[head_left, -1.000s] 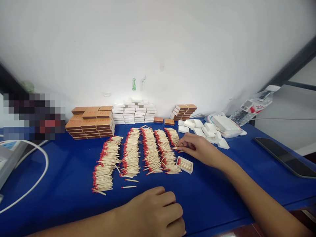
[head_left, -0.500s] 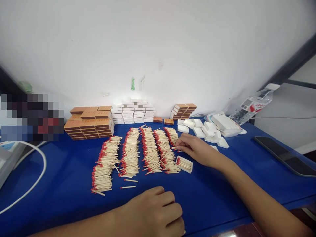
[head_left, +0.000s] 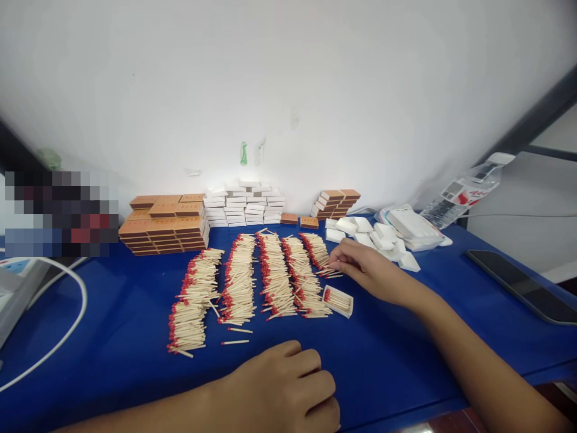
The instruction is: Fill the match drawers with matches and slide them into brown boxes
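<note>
My right hand (head_left: 367, 270) reaches in from the right, thumb and fingertips pinched on the stick ends of some matches (head_left: 330, 272) at the near end of the rightmost row. Just below it lies an open white matchbox tray (head_left: 345, 313) partly filled with matches. Several rows of red-tipped matches (head_left: 276, 279) spread leftward across the blue table (head_left: 126, 313). My left hand (head_left: 288, 388) rests closed near the front edge, nothing showing from it, though its palm side is hidden. Two loose matches (head_left: 235, 342) lie apart, beyond its wrist.
Orange matchboxes (head_left: 166, 225) are stacked back left, beside piled white trays (head_left: 243, 207). A smaller orange stack (head_left: 333, 204) and scattered white trays (head_left: 383, 234) stand at the back right. Farther right are a plastic bottle (head_left: 469, 189) and a phone (head_left: 523, 285). A white cable (head_left: 81, 300) loops at left.
My right hand has shifted slightly right, and the matches at its fingertips have come away from the row's near end. My left hand stays in place.
</note>
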Demonstrator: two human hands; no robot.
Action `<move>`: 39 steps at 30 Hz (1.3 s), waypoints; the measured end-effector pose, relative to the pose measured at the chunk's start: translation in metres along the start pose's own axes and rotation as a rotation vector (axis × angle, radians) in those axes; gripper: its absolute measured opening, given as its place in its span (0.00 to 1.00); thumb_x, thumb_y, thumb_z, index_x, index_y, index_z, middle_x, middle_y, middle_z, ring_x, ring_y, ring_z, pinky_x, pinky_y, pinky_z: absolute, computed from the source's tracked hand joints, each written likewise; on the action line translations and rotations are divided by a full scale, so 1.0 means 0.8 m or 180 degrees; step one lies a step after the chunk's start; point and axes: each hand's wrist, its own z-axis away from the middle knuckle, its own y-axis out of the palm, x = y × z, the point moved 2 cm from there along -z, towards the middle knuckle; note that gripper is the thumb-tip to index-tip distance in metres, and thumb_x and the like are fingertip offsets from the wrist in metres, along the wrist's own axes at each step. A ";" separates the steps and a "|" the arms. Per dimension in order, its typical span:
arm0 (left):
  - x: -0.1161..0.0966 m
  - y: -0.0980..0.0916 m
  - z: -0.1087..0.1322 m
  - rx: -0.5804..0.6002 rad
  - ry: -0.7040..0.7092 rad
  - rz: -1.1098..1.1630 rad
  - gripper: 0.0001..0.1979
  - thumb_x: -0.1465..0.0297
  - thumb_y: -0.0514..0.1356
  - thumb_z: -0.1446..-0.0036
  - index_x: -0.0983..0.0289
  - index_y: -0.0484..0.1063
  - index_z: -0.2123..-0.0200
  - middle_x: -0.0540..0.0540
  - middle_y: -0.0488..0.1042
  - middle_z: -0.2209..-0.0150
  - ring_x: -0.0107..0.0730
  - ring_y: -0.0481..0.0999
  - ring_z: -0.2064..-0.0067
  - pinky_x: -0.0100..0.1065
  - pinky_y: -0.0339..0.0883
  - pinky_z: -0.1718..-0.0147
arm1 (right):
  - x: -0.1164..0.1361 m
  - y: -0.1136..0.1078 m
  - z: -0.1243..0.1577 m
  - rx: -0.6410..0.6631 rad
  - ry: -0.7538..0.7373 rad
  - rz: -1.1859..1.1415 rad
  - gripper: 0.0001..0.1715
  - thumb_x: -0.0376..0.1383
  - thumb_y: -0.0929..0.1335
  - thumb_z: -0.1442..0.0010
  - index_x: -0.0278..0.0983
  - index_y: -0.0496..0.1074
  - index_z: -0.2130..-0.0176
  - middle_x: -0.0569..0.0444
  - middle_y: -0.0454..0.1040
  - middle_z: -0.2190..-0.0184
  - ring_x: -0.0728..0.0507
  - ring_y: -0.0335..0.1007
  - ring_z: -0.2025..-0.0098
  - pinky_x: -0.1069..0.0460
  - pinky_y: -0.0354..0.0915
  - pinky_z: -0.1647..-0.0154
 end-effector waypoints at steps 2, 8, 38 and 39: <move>0.001 0.001 0.000 -0.0030 0.0000 0.0028 0.07 0.71 0.69 0.40 0.65 0.73 0.68 0.49 0.65 0.72 0.32 0.64 0.70 0.37 0.53 0.74 | -0.002 -0.008 0.004 0.0105 0.0086 -0.0002 0.15 0.47 0.63 0.26 0.42 0.72 0.59 0.51 0.72 0.63 0.42 0.67 0.65 0.48 0.62 0.65; 0.000 -0.001 -0.002 -0.0025 -0.0020 0.0067 0.08 0.71 0.69 0.41 0.65 0.74 0.68 0.49 0.65 0.72 0.33 0.64 0.70 0.37 0.54 0.74 | -0.003 -0.008 0.005 0.0065 0.0162 0.0042 0.15 0.48 0.66 0.28 0.42 0.77 0.59 0.52 0.73 0.65 0.44 0.65 0.69 0.49 0.60 0.69; 0.000 0.000 0.001 0.0110 -0.0017 0.0067 0.06 0.72 0.69 0.40 0.66 0.74 0.65 0.50 0.65 0.70 0.33 0.65 0.68 0.37 0.55 0.72 | -0.010 -0.021 0.011 -0.0065 0.0242 0.0264 0.14 0.47 0.63 0.27 0.42 0.73 0.54 0.51 0.73 0.63 0.41 0.68 0.64 0.47 0.63 0.64; 0.000 0.000 0.001 0.0115 -0.0009 0.0060 0.06 0.72 0.68 0.40 0.66 0.74 0.65 0.50 0.65 0.70 0.33 0.65 0.68 0.37 0.55 0.72 | -0.013 -0.023 0.010 -0.0187 0.0270 0.0313 0.15 0.47 0.63 0.27 0.42 0.73 0.51 0.50 0.74 0.62 0.40 0.69 0.63 0.47 0.63 0.63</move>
